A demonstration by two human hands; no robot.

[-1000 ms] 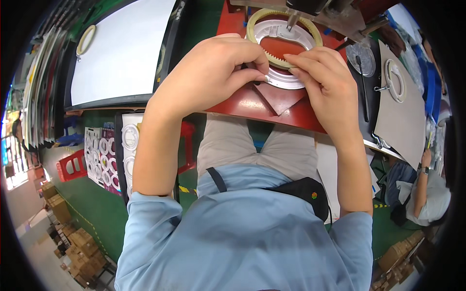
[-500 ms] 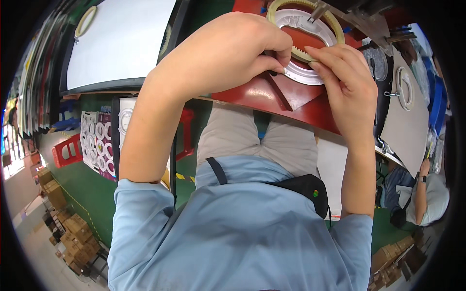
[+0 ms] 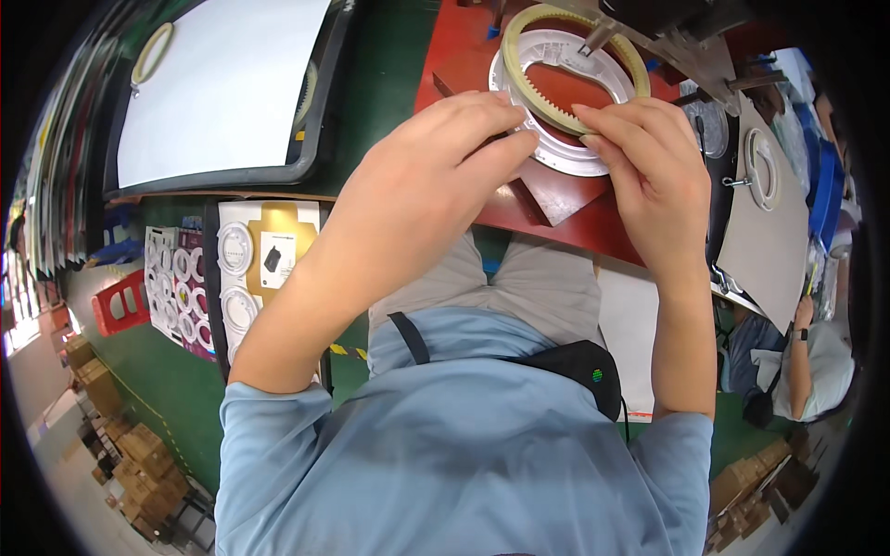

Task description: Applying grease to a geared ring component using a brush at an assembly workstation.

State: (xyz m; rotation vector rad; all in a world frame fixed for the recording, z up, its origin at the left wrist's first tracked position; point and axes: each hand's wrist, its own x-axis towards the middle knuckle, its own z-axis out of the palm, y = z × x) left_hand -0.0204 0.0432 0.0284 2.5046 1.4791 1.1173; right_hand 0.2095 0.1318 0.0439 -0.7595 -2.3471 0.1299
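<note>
A white ring-shaped plastic part (image 3: 567,163) lies on the red work surface at the top of the view. Over it, slightly tilted, is a cream ring gear (image 3: 512,57) with teeth on its inner side. My right hand (image 3: 649,153) pinches the near edge of this ring gear between thumb and fingers. On the left, my left hand (image 3: 445,171) is closed at the rim of the white ring, thumb toward me and fingers beyond; the exact grip is partly hidden. A metal pin (image 3: 598,39) of a machine reaches down over the two rings.
A dark metal machine (image 3: 686,51) overhangs the far right of the red table (image 3: 505,211). At left stands a black-edged tray with a white sheet (image 3: 222,93) and another cream ring (image 3: 153,53). White rings (image 3: 236,248) lie below it. A co-worker (image 3: 820,366) sits at far right.
My left hand has dropped lower and shifted left, its wrist less arched, from the near inner edge to the white ring's left rim. The ring gear's near edge is lifted a little by my right hand.
</note>
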